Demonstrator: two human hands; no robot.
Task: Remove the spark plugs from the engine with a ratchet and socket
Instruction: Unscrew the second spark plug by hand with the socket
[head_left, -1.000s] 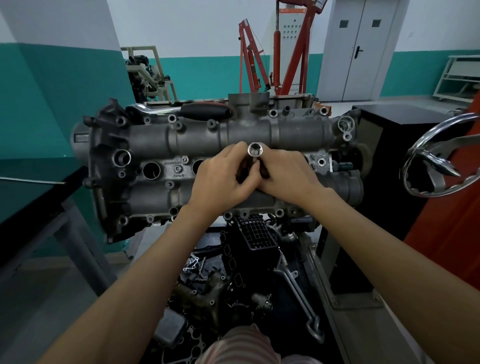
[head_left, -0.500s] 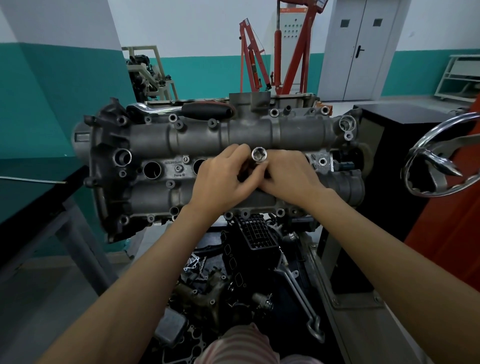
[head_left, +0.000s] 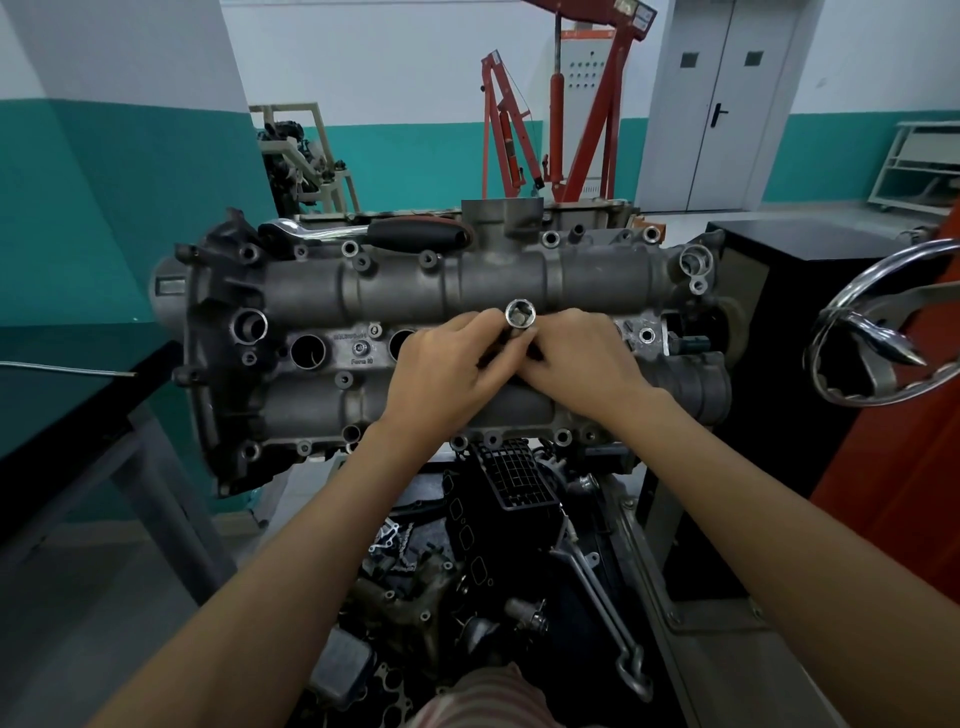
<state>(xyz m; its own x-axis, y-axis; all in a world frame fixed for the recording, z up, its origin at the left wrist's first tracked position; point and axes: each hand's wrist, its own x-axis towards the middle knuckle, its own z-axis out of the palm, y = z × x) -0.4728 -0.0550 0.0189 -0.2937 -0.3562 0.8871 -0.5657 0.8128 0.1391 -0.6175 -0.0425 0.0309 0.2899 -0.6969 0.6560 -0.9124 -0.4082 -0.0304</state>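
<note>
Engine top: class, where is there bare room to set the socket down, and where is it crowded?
Free: the smooth upper ridge between the ratchet and both hands. Crowded: the middle strip, with open plug holes, left hand and right hand gripping the socket.

Lighting: even, diffuse indoor light, moderately bright; source not visible. Shadows: soft, deepest in the parts pile below the engine (head_left: 447, 332). Glare: bright highlights on the chrome ring (head_left: 878, 332) at right and the socket (head_left: 520, 313) rim. Focus: sharp at centre (casting lettering partly legible). Distortion: wide-angle bowing at the edges; forearms stretched toward the lower corners. Blur: slight softness at the bottom edge.
</note>
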